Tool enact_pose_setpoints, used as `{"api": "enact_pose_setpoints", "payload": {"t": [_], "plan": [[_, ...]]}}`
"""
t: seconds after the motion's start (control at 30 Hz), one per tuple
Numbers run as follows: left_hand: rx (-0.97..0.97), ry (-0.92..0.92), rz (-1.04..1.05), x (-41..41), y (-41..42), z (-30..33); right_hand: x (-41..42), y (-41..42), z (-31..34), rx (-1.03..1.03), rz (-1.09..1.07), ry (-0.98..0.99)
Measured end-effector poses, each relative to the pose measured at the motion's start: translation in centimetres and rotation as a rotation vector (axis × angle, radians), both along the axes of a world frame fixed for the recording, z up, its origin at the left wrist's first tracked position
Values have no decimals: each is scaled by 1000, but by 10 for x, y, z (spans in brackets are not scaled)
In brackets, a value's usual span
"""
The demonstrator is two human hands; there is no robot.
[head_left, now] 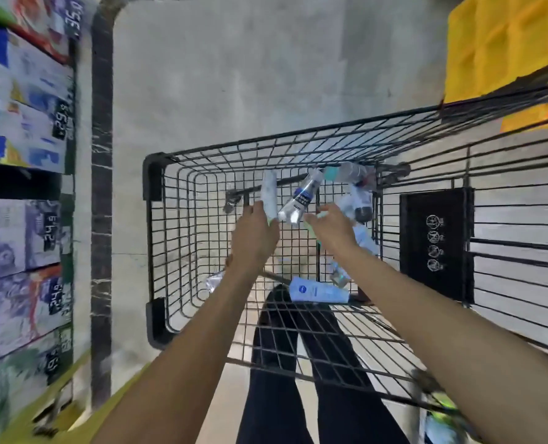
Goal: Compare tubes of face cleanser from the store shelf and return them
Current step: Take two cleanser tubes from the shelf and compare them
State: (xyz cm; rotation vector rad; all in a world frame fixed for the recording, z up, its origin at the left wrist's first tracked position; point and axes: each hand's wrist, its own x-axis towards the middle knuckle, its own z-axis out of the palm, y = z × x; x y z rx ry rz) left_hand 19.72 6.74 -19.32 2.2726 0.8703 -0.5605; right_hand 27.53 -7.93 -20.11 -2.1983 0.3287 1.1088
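Observation:
Both my arms reach down into a black wire shopping cart. My left hand is closed around the lower end of a white tube that points away from me. A silver tube with a dark blue label slants between the two hands, its lower end at my fingertips; which hand holds it I cannot tell. My right hand is curled over a pale green tube, mostly hidden by the fingers. A white and blue tube lies on the cart floor near me.
Several more tubes and a bottle with a teal cap lie along the cart's right side. Shelves of boxed goods with price tags stand at the left. Yellow crates sit at the top right. My dark-trousered legs show under the cart.

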Motion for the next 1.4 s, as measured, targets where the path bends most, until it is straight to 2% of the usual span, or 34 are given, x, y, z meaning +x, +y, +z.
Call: {"api": "enact_pose_setpoints", "payload": {"t": [0.13, 0.33, 0.5, 0.63, 0.8, 0.97, 1.27, 1.4], "plan": [[-38, 60, 121, 18, 5, -69, 19, 20, -70, 16, -211, 48], [-21, 62, 224, 27, 5, -131, 27, 41, -139, -7, -303, 63], [20, 20, 247, 27, 4, -145, 30, 44, -165, 3, -413, 80], [-16, -16, 305, 20, 11, -147, 27, 31, -157, -29, -397, -16], [-192, -36, 475, 5, 24, -128, 19, 3, -129, -49, -319, -17], [-339, -67, 570, -12, 34, -71, 12, -34, -73, 15, -381, -3], [-441, -306, 593, -34, 30, 99, -19, -94, 108, 88, -253, -266], [-518, -369, 589, -36, 22, 184, -37, -113, 187, 188, -315, -345]]}}
